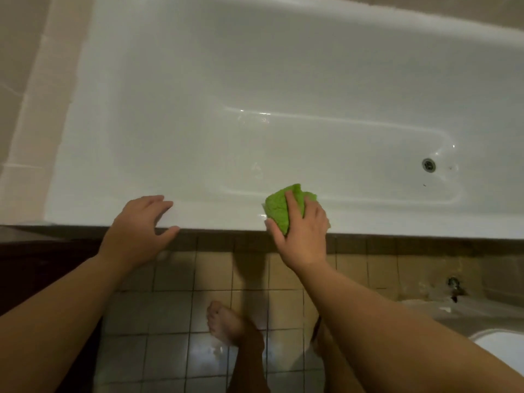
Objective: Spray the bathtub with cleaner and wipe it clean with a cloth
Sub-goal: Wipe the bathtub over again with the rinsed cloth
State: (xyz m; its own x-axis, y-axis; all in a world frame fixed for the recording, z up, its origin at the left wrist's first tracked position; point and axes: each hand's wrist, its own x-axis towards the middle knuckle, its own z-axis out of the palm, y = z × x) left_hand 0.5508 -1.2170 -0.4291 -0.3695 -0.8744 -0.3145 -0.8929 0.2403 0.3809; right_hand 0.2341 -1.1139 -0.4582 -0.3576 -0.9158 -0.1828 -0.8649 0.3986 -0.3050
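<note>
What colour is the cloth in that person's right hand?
Bright green cloth, clearest in the head view.

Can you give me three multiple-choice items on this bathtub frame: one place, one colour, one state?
1. Where is the cloth?
A. on the near rim of the bathtub, under the right hand
B. over the drain
C. on the floor tiles

2. What colour is the cloth?
A. white
B. green
C. blue

3. What is the left hand doing?
A. gripping a spray bottle
B. pinching the cloth
C. resting on the tub's near rim, holding nothing

Key: 1 A, the right hand grips it at the rim's edge; 2 B, bright green against the white tub; 3 C, its fingers lie spread over the rim.
</note>
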